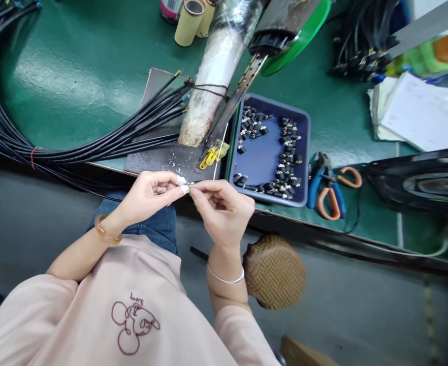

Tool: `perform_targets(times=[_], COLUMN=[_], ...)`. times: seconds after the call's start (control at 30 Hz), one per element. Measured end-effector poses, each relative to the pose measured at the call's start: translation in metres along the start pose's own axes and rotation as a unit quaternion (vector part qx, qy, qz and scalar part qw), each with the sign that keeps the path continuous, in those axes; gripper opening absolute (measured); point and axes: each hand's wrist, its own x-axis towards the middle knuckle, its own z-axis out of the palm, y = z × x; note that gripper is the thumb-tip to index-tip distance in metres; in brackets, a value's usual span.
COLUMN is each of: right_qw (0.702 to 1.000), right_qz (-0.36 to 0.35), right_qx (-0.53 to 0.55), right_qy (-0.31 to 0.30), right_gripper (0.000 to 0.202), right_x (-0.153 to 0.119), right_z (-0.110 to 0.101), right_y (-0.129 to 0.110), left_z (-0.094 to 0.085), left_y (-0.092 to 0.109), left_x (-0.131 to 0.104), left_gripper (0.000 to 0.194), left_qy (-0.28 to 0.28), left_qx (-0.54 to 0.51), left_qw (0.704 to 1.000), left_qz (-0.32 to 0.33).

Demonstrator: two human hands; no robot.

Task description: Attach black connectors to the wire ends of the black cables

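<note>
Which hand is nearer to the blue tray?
Right. The right hand is by the near left corner of the tray; the left hand is farther off to the left.

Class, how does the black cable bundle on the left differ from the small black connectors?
The cable bundle is long and curved, while the connectors are short and stubby. The bundle is gathered with a red tie; the connectors lie loose in a tray. Both are mainly black.
</note>
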Motion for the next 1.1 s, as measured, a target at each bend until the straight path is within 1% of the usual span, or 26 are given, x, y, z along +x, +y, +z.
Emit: perform_targets(times=[0.03, 0.07, 0.1, 0.17, 0.2, 0.23, 0.27, 0.3, 0.37, 0.43, 0.53, 0.67, 0.77, 0.93, 1.1], right_qw=[1.0, 0.998, 0.994, 0.974, 0.964, 0.959, 0.96, 0.966, 0.978, 0.983, 0.977, 0.973, 0.971, 0.974, 0.971], right_qz=[-0.008, -0.016, -0.027, -0.053, -0.063, -0.067, -0.064, -0.053, -0.045, -0.077, -0.136, -0.144, -0.139, -0.132, -0.134], right_qx=[0.0, 0.006, 0.022, 0.067, 0.082, 0.085, 0.078, 0.059, 0.008, -0.051, -0.106, -0.125, -0.13, -0.116, -0.127], right_qy=[0.018, 0.054, 0.104, 0.208, 0.244, 0.262, 0.261, 0.247, 0.205, 0.158, 0.126, 0.133, 0.145, 0.142, 0.149], right_gripper=[0.012, 0.014, 0.014, 0.015, 0.016, 0.017, 0.018, 0.018, 0.015, 0.012, 0.013, 0.014, 0.013, 0.011, 0.012], right_x=[0.0, 0.001, 0.002, 0.004, 0.005, 0.006, 0.007, 0.007, 0.005, 0.004, 0.006, 0.013, 0.017, 0.02, 0.024], right_z=[-0.001, -0.001, -0.001, -0.001, -0.001, -0.001, -0.001, -0.001, -0.001, 0.001, 0.005, 0.01, 0.011, 0.012, 0.012], right_y=[0.001, 0.001, 0.002, 0.002, 0.003, 0.003, 0.004, 0.005, 0.007, 0.01, 0.012, 0.012, 0.013, 0.014, 0.01], left_z=[0.0, 0.001, 0.002, 0.003, 0.003, 0.004, 0.004, 0.004, 0.004, 0.004, 0.004, 0.005, 0.005, 0.005, 0.004], left_y=[0.0, 0.001, 0.002, 0.004, 0.005, 0.007, 0.008, 0.009, 0.009, 0.009, 0.01, 0.013, 0.017, 0.023, 0.027], left_x=[0.0, 0.001, 0.002, 0.005, 0.007, 0.008, 0.01, 0.012, 0.015, 0.018, 0.024, 0.031, 0.036, 0.041, 0.042], left_gripper=[0.022, 0.022, 0.023, 0.024, 0.023, 0.022, 0.021, 0.021, 0.02, 0.019, 0.02, 0.021, 0.023, 0.03, 0.023], left_qy=[0.007, 0.016, 0.025, 0.04, 0.042, 0.042, 0.041, 0.04, 0.035, 0.034, 0.044, 0.055, 0.051, 0.038, 0.024], left_qx=[0.001, 0.005, 0.011, 0.024, 0.028, 0.03, 0.031, 0.031, 0.033, 0.042, 0.053, 0.048, 0.025, -0.012, -0.016], left_qw=[1.0, 1.0, 1.0, 0.999, 0.999, 0.999, 0.999, 0.999, 0.999, 0.998, 0.998, 0.997, 0.998, 0.998, 0.998], left_qz=[0.003, 0.006, 0.008, 0.006, 0.005, 0.006, 0.009, 0.01, 0.014, 0.014, 0.01, 0.0, -0.013, -0.039, -0.053])
